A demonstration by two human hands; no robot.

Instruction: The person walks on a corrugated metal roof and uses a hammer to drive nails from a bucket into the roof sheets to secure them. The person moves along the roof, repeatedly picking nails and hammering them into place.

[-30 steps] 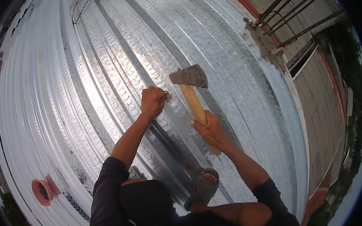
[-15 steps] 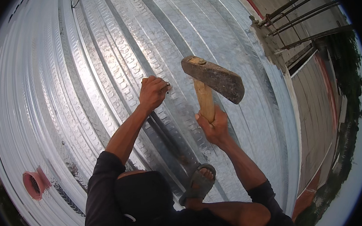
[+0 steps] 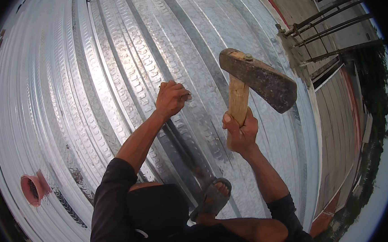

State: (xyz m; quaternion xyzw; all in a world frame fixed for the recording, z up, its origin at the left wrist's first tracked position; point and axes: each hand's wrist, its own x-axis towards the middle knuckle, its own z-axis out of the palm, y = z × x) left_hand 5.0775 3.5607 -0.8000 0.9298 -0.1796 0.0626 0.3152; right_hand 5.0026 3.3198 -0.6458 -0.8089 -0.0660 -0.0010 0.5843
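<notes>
My right hand (image 3: pixel 242 133) grips the wooden handle of a sledgehammer (image 3: pixel 263 78), its heavy rusty head raised above the metal sheet. To the left, my left hand (image 3: pixel 172 98) is closed, low over a ribbed galvanized metal sheet (image 3: pixel 216 115). Something small and dark barely shows at its fingertips, too hidden to name. The hammer head is up and to the right of my left hand, well apart from it.
My sandalled foot (image 3: pixel 212 197) rests on the sheet below my hands. A reddish pipe opening (image 3: pixel 33 189) pokes through at the far left. Rusty reinforcing bars (image 3: pixel 331 23) jut out at the upper right, beside a lower tiled-looking surface (image 3: pixel 336 131).
My right hand has carried the sledgehammer to the right and its head appears larger. My left hand stays closed at nearly the same place on the sheet; the view has shifted a little.
</notes>
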